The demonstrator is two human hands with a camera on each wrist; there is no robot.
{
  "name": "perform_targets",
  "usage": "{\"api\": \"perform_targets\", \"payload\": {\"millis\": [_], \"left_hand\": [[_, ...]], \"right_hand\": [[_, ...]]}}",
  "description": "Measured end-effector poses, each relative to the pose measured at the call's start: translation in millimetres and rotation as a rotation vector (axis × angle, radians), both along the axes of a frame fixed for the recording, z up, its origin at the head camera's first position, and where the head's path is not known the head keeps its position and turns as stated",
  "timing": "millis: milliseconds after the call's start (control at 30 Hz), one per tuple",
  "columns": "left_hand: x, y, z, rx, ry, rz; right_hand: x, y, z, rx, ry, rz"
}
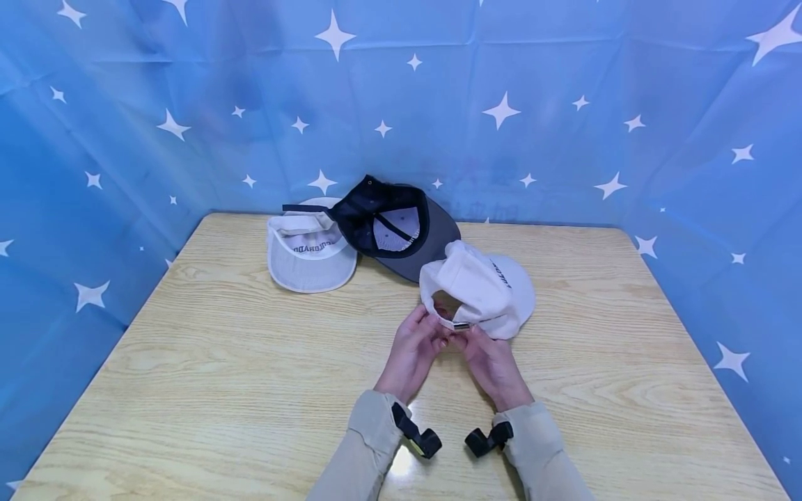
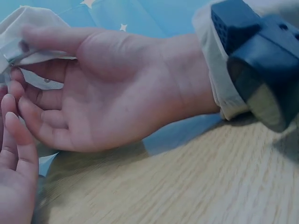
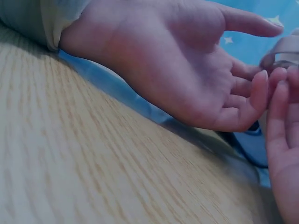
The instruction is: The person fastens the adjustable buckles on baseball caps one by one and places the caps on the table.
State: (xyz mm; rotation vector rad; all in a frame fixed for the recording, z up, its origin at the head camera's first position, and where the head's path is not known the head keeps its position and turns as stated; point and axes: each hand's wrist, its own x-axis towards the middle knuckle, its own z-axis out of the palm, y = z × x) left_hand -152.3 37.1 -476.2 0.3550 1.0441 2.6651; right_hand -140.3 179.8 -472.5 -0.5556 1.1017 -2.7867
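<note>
A white baseball cap point(image 1: 477, 282) with dark lettering lies tilted on its side, its brim toward the right and its rear opening facing me. At its back strap point(image 1: 461, 326), which has a metal buckle, both hands meet. My left hand point(image 1: 410, 355) pinches the strap between thumb and fingers; the left wrist view shows the thumb point(image 2: 58, 39) over the buckle. Beside it, my right hand point(image 1: 495, 365) has its fingers curled at the strap, while its thumb point(image 3: 252, 23) stretches out straight in the right wrist view. The fingertips of both hands touch or overlap, partly hiding their contact with the cap.
Behind the white cap, a dark cap point(image 1: 443, 233) lies with its inside showing, overlapping a light grey cap point(image 1: 313, 271) on the left. All rest on a wood-grain table point(image 1: 250, 390). A blue curtain point(image 1: 438, 90) with white stars surrounds its back and sides.
</note>
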Motion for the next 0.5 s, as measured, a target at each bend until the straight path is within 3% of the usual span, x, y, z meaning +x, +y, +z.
{"api": "perform_targets", "payload": {"millis": [267, 500], "left_hand": [[-1.6, -3.8, 0.7, 0.222, -0.040, -0.030], [-4.1, -3.3, -1.2, 0.352, -0.025, -0.070]], "right_hand": [[-7.5, 11.8, -2.3, -0.369, -0.027, 0.099], [-7.1, 30.9, -0.9, -0.440, -0.074, 0.057]]}}
